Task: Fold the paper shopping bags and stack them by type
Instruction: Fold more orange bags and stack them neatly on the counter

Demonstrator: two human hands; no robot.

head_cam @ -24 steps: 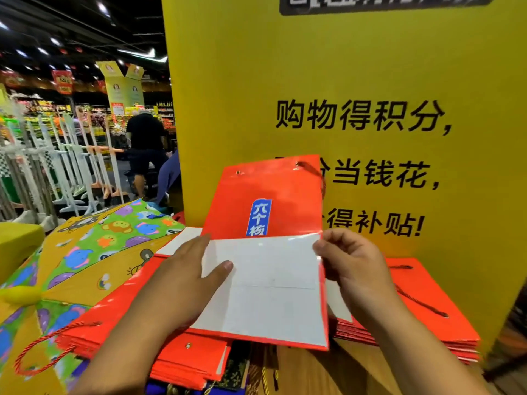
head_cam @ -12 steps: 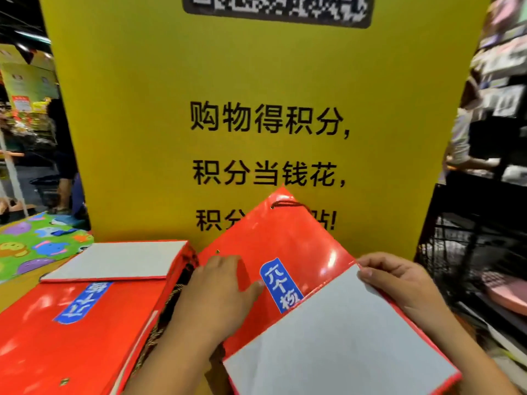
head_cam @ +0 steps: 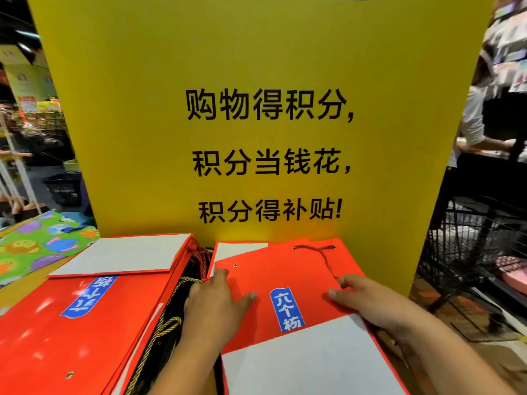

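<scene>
The left stack of red paper bags [head_cam: 85, 323] sits apart. The folded red bag [head_cam: 288, 277], held tilted in the air half a second ago, now lies flat on the right stack [head_cam: 239, 249], slightly askew to its far edge. This bag looks all but placed. The left hand [head_cam: 214, 306] presses straight-fingered on the bag's left edge, and the right hand [head_cam: 368, 300] presses flat on its right side.

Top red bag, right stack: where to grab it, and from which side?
Probably its right long edge, pinched from the right. The red bag lies flat and folded, so nothing stands up to grasp; its left side is crowded by rope handles and the left stack.
</scene>
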